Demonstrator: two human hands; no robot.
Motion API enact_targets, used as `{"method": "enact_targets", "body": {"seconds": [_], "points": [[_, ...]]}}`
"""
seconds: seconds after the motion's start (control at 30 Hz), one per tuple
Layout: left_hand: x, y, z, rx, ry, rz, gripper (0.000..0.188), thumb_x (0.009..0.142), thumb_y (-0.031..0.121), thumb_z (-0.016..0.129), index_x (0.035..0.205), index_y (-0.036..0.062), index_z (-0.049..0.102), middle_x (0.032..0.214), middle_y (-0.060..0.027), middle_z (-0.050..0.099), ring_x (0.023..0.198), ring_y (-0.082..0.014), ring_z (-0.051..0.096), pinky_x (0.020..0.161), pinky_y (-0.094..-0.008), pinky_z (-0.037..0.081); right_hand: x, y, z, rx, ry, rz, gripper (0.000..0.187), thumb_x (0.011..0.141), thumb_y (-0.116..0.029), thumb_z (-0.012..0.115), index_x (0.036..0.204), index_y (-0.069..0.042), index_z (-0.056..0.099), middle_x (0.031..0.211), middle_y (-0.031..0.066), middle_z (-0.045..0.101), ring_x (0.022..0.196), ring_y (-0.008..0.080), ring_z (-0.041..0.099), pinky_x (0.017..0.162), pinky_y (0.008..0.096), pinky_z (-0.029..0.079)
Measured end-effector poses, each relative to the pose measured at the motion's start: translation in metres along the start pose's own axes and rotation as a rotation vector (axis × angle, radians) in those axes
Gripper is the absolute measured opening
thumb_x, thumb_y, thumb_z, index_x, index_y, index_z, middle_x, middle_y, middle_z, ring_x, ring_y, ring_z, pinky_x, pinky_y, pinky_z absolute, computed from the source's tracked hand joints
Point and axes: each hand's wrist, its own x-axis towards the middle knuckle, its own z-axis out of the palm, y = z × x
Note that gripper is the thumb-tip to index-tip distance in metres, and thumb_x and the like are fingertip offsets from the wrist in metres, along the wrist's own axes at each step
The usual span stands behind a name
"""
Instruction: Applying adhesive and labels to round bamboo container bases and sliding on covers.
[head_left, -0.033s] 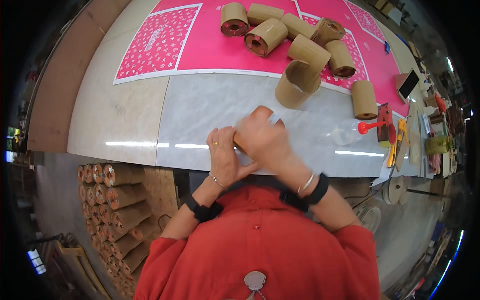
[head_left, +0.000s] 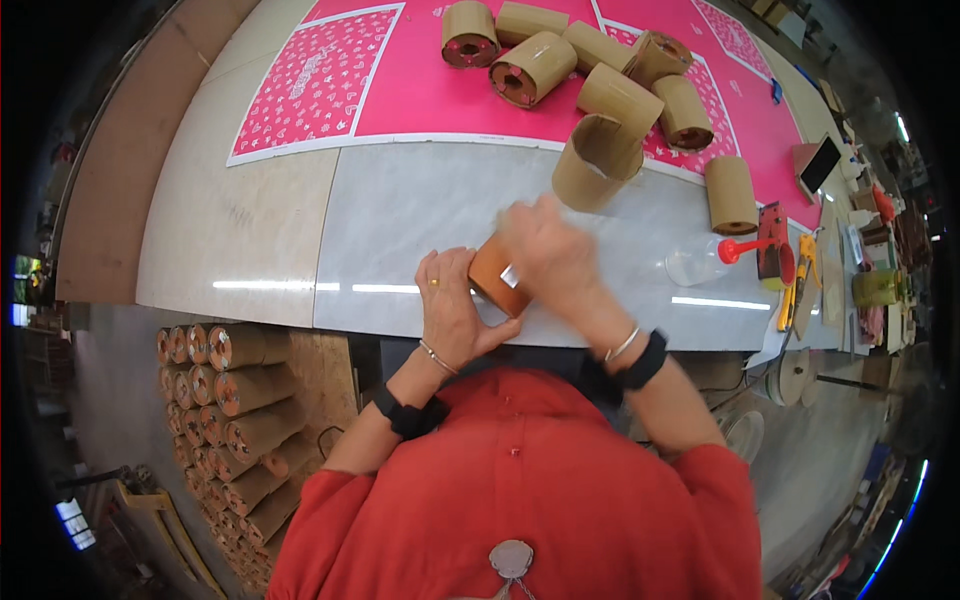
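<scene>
An orange-brown, block-like piece (head_left: 491, 268) with a small pale patch stands or lies on the grey sheet near the table's front edge. My left hand (head_left: 450, 308), with a ring on one finger, grips its left side, fingers along the edge and thumb at the near end. Over its far right part is my right hand (head_left: 550, 258), curled like a fist and smeared by motion. Whatever may be inside those fingers is hidden. Just beyond stands an open, curved brown cardboard sleeve (head_left: 583, 180).
Several brown-wrapped rolls (head_left: 532, 70) lie on pink printed sheets (head_left: 420, 100) at the back. To the right are a clear bottle (head_left: 692, 264) with a red nozzle, a yellow cutter (head_left: 806, 262) and a phone (head_left: 819, 167). More rolls (head_left: 255, 392) are stacked below left.
My right hand has shifted away from me and slightly right, baring the near part of the orange-brown piece and covering its far end. My left hand stays nearly in place.
</scene>
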Motion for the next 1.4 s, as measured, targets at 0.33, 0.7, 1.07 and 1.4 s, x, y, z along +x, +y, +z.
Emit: {"method": "enact_targets", "body": {"seconds": [0.33,0.7,1.07,1.4], "points": [[-0.004,0.009,-0.008,-0.141,-0.015,-0.111,0.093,0.058,0.041,0.081,0.127,-0.0022,0.037,0.113,-0.0177,0.048,0.106,-0.0341,0.045,0.099,-0.0505,0.028,0.002,0.029,0.003,0.083,0.030,0.178,0.022,0.081,-0.022,0.067,0.081,-0.007,0.050,0.080,0.0114,0.050,0.055,0.0306,0.059,0.046,0.0378,0.049],[-0.004,0.006,-0.006,-0.157,-0.032,-0.168,0.086,0.059,0.046,0.081,0.120,-0.0011,0.043,0.109,-0.0147,0.051,0.101,-0.0316,0.050,0.100,-0.0540,0.025,0.003,0.030,-0.008,0.066,0.069,0.197,0.020,0.080,-0.022,0.066,0.081,-0.008,0.051,0.078,0.0095,0.050,0.056,0.0292,0.059,0.046,0.0376,0.049],[-0.007,-0.001,-0.004,-0.182,-0.010,-0.112,0.081,0.057,0.035,0.083,0.118,-0.0002,0.044,0.110,-0.0152,0.049,0.102,-0.0347,0.045,0.095,-0.0485,0.031,-0.008,-0.014,-0.006,0.071,-0.021,-0.038,0.011,0.074,-0.011,0.060,0.080,-0.006,0.052,0.076,0.0085,0.048,0.055,0.0197,0.057,0.044,0.0287,0.046],[-0.003,0.001,-0.003,-0.199,-0.014,-0.111,0.082,0.055,0.033,0.083,0.119,-0.0011,0.044,0.108,-0.0150,0.049,0.104,-0.0350,0.045,0.095,-0.0501,0.031,0.012,0.023,-0.043,-0.031,0.128,0.072,0.012,0.075,-0.016,0.063,0.083,-0.010,0.058,0.078,0.0064,0.053,0.069,0.0207,0.055,0.050,0.0338,0.046]]}}
